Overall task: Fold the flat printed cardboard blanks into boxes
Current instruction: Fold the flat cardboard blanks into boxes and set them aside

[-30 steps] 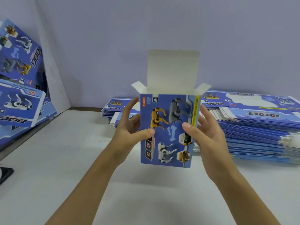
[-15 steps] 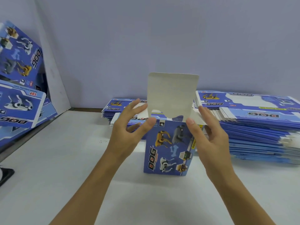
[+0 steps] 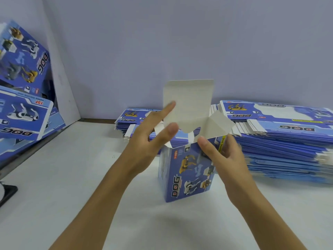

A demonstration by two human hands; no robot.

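A blue printed dog box (image 3: 187, 170) stands upright on the white table (image 3: 72, 195) with its top open. Its white lid flap (image 3: 189, 98) points straight up and the right side flap (image 3: 216, 125) splays outward. My left hand (image 3: 147, 141) is at the box's upper left corner, its straight index finger and thumb touching the lid flap's left edge; the left side flap is mostly hidden behind it. My right hand (image 3: 223, 159) grips the upper right corner, thumb on the front face and fingers round the right side.
Stacks of flat blue blanks (image 3: 281, 141) lie behind and to the right of the box, and a lower stack (image 3: 131, 120) sits behind my left hand. Folded boxes (image 3: 23, 112) are piled at the far left against a leaning white board. A wall closes the back.
The box came down from mid-air onto the table and turned slightly. Both hands moved up from its sides to the top corners, and the right side flap now splays out.
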